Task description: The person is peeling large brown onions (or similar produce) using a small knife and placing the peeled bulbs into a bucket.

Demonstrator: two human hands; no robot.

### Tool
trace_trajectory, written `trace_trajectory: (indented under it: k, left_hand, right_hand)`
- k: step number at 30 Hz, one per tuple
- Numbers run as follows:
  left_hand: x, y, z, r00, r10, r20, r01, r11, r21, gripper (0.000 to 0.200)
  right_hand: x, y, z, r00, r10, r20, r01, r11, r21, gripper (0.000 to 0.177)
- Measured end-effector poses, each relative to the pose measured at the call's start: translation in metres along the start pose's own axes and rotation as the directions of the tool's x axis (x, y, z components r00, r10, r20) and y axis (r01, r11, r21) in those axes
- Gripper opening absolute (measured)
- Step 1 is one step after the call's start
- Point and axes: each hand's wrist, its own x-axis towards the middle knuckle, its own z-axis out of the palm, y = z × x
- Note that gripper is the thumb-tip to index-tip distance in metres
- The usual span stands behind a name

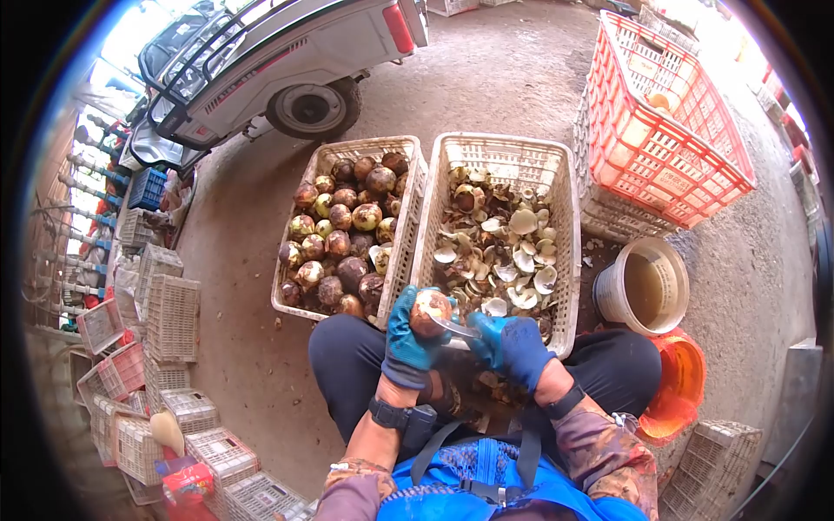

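Note:
Both of my hands wear blue gloves and meet above the near edge of the crates. My left hand (pixel 406 340) is wrapped round a brown and pale round bulb (pixel 430 313). In my right hand (pixel 512 346) is a knife, its blade (pixel 455 327) touching the lower right side of the bulb. A crate (pixel 420 187) of whole brownish and yellow-green bulbs (pixel 352 234) stands ahead on the left. Beside it, a second crate (pixel 571 252) holds pale cut slices and dark peelings (pixel 508 252).
At the right are a bucket of murky liquid (pixel 608 291), an orange container (pixel 686 382) and a red crate (pixel 669 165) on pale crates. A vehicle (pixel 300 78) stands at the upper left. Stacked crates (pixel 172 317) line the left side.

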Motion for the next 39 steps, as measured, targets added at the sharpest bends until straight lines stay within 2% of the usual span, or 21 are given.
trace_trajectory:
  k: [4, 7, 8, 11, 12, 15, 16, 19, 22, 25, 30, 33, 34, 35, 37, 38, 39]
  left_hand:
    - [0.014, 0.003, -0.009, 0.983, -0.181, -0.010, 0.177, 0.973, -0.146, 0.043]
    - [-0.008, -0.005, 0.021, 0.997, 0.064, 0.049, -0.066, 0.997, 0.040, 0.043]
    - [0.001, -0.012, 0.008, 0.993, 0.122, 0.004, -0.122, 0.989, 0.087, 0.039]
    - [0.010, -0.013, -0.013, 0.983, 0.111, -0.146, -0.078, 0.974, 0.213, 0.035]
    - [0.006, -0.008, -0.006, 0.979, 0.039, -0.201, 0.003, 0.978, 0.207, 0.031]
    - [0.015, -0.012, -0.009, 0.993, -0.012, -0.115, 0.018, 0.999, 0.047, 0.029]
    - [0.015, -0.012, -0.006, 0.990, -0.039, -0.136, 0.040, 0.999, 0.004, 0.028]
    - [0.017, -0.012, -0.008, 0.993, -0.106, -0.054, 0.104, 0.994, -0.041, 0.031]
    - [0.021, -0.022, -0.009, 0.992, -0.019, -0.121, 0.011, 0.998, -0.069, 0.039]
    - [0.032, -0.026, -0.011, 0.987, 0.041, -0.158, -0.044, 0.999, -0.018, 0.048]
    - [0.045, -0.031, -0.021, 0.994, 0.028, -0.104, -0.029, 1.000, -0.010, 0.056]
    - [0.043, -0.040, -0.009, 0.979, 0.098, -0.179, -0.102, 0.995, -0.015, 0.054]
    - [0.035, -0.038, -0.005, 0.985, 0.088, -0.147, -0.079, 0.994, 0.070, 0.055]
    - [0.031, -0.038, 0.001, 0.988, 0.097, -0.117, -0.088, 0.993, 0.080, 0.055]
    - [0.026, -0.039, 0.009, 0.992, 0.113, -0.058, -0.107, 0.990, 0.096, 0.056]
    - [0.025, -0.037, 0.009, 0.997, 0.074, 0.020, -0.075, 0.996, 0.040, 0.052]
    - [0.025, -0.036, 0.008, 0.996, 0.081, 0.028, -0.082, 0.996, 0.046, 0.049]
  right_hand:
    - [-0.001, 0.004, -0.002, 0.999, -0.021, -0.030, 0.021, 1.000, -0.021, 0.027]
    - [-0.005, 0.000, -0.003, 0.999, 0.016, -0.041, -0.016, 1.000, -0.006, 0.026]
    - [-0.004, -0.001, 0.000, 0.999, 0.038, -0.029, -0.038, 0.999, -0.008, 0.026]
    - [-0.004, -0.001, 0.002, 0.996, 0.083, -0.024, -0.084, 0.995, -0.055, 0.026]
    - [-0.006, -0.001, 0.003, 0.995, 0.096, -0.025, -0.098, 0.992, -0.075, 0.026]
    - [0.004, 0.017, -0.001, 0.999, 0.042, -0.015, -0.043, 0.989, -0.143, 0.024]
    - [0.006, 0.022, 0.003, 0.999, 0.034, -0.032, -0.038, 0.989, -0.142, 0.022]
    - [0.008, 0.029, 0.006, 1.000, 0.007, -0.020, -0.010, 0.991, -0.133, 0.020]
    - [0.008, 0.022, 0.016, 0.987, 0.079, -0.142, -0.092, 0.992, -0.086, 0.019]
    - [0.009, 0.013, 0.026, 0.965, 0.153, -0.215, -0.155, 0.988, 0.007, 0.020]
    - [0.006, 0.001, 0.035, 0.924, 0.352, -0.147, -0.311, 0.918, 0.245, 0.022]
    - [0.005, 0.007, 0.048, 0.878, 0.395, -0.269, -0.256, 0.864, 0.433, 0.023]
    - [0.012, 0.019, 0.050, 0.800, 0.558, -0.219, -0.363, 0.742, 0.563, 0.028]
    - [0.012, 0.036, 0.048, 0.744, 0.640, -0.193, -0.537, 0.744, 0.397, 0.030]
    - [0.012, 0.028, 0.021, 0.787, 0.599, -0.148, -0.444, 0.716, 0.539, 0.034]
    - [0.012, 0.029, 0.019, 0.790, 0.601, -0.124, -0.368, 0.626, 0.687, 0.035]
    - [0.014, 0.023, 0.015, 0.796, 0.598, -0.098, -0.283, 0.511, 0.811, 0.038]
